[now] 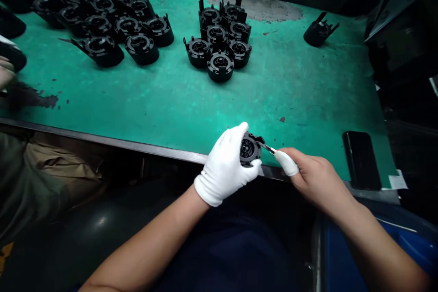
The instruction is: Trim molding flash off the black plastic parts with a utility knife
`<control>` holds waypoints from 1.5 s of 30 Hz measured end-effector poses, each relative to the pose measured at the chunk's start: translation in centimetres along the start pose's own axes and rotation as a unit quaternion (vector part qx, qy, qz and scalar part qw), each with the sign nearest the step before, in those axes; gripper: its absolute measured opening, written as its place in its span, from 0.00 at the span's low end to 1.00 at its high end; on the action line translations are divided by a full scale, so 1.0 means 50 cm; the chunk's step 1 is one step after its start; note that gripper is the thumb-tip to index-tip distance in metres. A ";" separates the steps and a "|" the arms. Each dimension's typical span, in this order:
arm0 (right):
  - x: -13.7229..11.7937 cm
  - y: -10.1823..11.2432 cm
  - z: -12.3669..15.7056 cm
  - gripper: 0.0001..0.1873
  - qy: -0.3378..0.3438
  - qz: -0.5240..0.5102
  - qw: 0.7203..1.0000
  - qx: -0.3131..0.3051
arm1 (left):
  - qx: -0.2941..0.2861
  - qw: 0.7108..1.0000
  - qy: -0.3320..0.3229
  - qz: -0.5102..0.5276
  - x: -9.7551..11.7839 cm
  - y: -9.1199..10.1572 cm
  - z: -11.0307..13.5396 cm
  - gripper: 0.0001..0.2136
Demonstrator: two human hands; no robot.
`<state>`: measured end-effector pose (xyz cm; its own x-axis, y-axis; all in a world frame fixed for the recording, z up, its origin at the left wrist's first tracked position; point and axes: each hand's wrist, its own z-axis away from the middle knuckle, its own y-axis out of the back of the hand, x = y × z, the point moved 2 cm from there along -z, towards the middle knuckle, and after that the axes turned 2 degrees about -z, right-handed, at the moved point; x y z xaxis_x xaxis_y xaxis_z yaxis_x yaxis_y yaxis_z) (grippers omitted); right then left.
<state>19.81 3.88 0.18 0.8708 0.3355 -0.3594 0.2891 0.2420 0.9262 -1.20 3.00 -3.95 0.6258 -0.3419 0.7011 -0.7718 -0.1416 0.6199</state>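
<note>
Near the front edge of the green table, my left hand (226, 159), in a white glove, is closed around a round black plastic part (248, 149). Its ribbed inner face is turned up toward me. My right hand (308, 166) is bare apart from a white cover on the thumb. It grips a thin knife-like tool (270, 148) whose tip meets the upper right rim of the part. The fingers under that hand are mostly hidden, as is the tool's handle.
Several similar black parts (221, 66) stand grouped mid-table on the green surface (164, 96), and many more (102, 50) fill the left. One lone part (320, 32) sits back right. A phone (362, 159) lies at the right edge. Another person's hand (6, 73) shows at far left.
</note>
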 end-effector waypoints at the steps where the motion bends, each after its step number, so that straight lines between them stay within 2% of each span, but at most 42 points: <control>1: 0.002 0.002 0.006 0.16 0.012 -0.013 1.000 -0.022 | -0.023 1.000 -0.014 0.013 -0.005 0.009 -0.002 0.38; 5: 0.000 0.014 0.013 0.17 0.075 -0.054 0.993 -0.072 | -0.086 0.996 -0.024 0.029 -0.019 0.032 -0.016 0.40; 11: 0.003 0.022 -0.004 0.18 0.048 -0.066 0.984 -0.159 | -0.133 0.991 -0.007 0.005 -0.016 0.038 -0.036 0.39; 16: 0.007 0.017 -0.005 0.20 0.089 -0.048 0.984 -0.148 | -0.150 0.989 -0.007 0.001 -0.014 0.043 -0.045 0.37; 19: 0.005 0.021 -0.011 0.20 0.111 -0.023 0.979 -0.170 | -0.182 0.983 -0.013 -0.009 -0.016 0.046 -0.053 0.37; 32: -0.005 0.043 -0.041 0.17 0.146 -0.010 0.973 -0.178 | -0.264 0.964 -0.028 0.009 -0.020 0.057 -0.088 0.35; 45: 0.017 0.032 -0.053 0.17 0.153 -0.033 0.971 -0.179 | -0.249 0.967 -0.039 0.028 -0.027 0.051 -0.085 0.34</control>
<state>19.95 6.94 1.04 0.6806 0.5501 -0.4839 0.1358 0.5544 0.8211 -3.55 7.03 -1.83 0.5601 -0.4071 0.7215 -0.6414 0.3382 0.6887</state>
